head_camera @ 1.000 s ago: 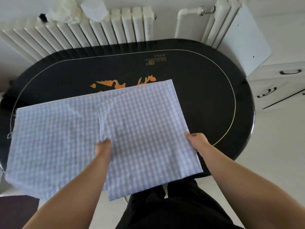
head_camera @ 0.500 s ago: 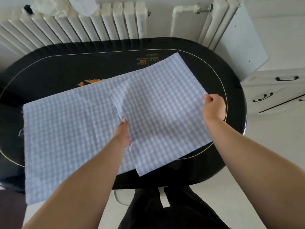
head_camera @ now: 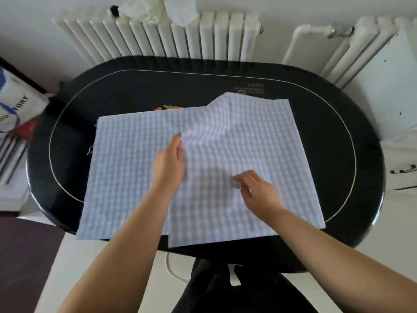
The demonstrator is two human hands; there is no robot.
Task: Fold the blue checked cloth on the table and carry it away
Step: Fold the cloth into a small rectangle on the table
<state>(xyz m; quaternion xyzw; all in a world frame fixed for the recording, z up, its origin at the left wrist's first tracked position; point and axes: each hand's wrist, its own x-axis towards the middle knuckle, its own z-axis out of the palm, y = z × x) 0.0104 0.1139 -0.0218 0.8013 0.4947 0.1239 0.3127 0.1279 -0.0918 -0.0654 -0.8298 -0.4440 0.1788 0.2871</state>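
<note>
One view only, from the head camera, looking down on a black oval desk (head_camera: pixel 327 123) that stands against white radiators (head_camera: pixel 171 39). The blue checked cloth (head_camera: pixel 126 159) lies spread over the middle and near side of the desk, its near edge hanging slightly past the rim. Its right part is already turned over onto itself, so a doubled panel sits on the right and a single layer on the left; the upper layer's far edge is rumpled and a corner pokes up there.

The left hand (head_camera: pixel 169 163) lies with straight fingers along the edge of the folded panel, pressing or smoothing it. The right hand (head_camera: pixel 257 190) is over the doubled panel with fingers loosely bent toward the fabric; whether it pinches the cloth or only touches it, I cannot tell.

As a judgement, the task is in its early half: one fold is made but not yet neat, further folds are left, and carrying away has not begun. The wrinkled far corner probably needs flattening first.

As for containers, a white bag with printed lettering (head_camera: pixel 13 109) stands at the left beside the desk; its contents are hidden. Drawers (head_camera: pixel 401 172) at the right are closed.
</note>
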